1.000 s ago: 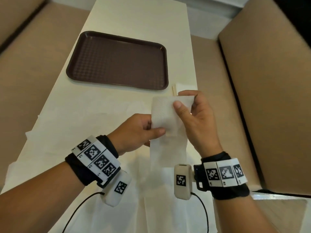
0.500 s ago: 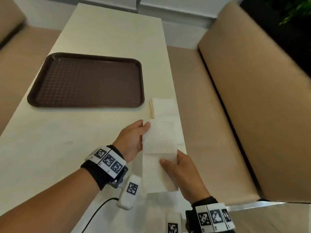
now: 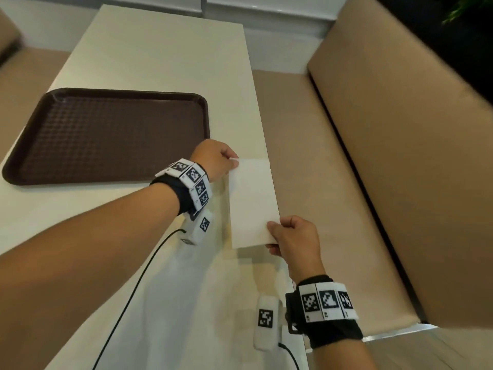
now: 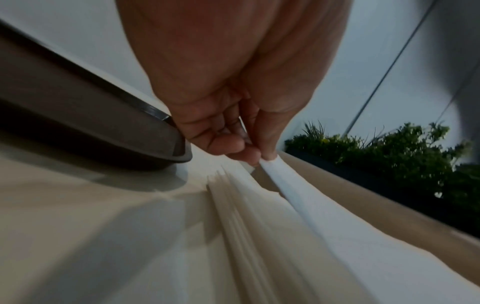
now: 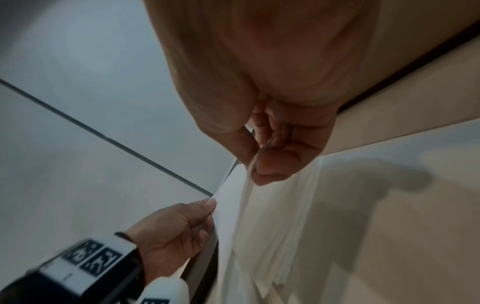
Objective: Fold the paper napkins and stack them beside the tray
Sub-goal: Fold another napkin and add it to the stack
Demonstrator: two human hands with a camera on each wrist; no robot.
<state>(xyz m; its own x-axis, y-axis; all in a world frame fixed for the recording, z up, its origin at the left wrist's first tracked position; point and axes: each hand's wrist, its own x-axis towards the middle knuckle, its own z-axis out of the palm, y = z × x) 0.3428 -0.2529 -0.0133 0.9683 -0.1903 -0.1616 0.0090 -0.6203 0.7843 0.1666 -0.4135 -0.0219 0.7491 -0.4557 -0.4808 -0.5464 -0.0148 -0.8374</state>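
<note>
Within the last second the folded napkin (image 3: 252, 204) had travelled from mid-air down over the stack (image 4: 259, 216) right of the tray (image 3: 106, 134), so placing looked imminent. The left hand (image 3: 213, 162) pinched its upper-left corner; the right hand (image 3: 293, 241) pinched its lower-right corner, centre frame, at the worktop (image 3: 160, 57) edge.

A tan padded seat (image 3: 386, 182) runs along my right, its backrest (image 3: 426, 116) rising beside it. Green plants (image 4: 389, 148) stand behind. The cream bench (image 3: 165, 49) stretches ahead of me.
</note>
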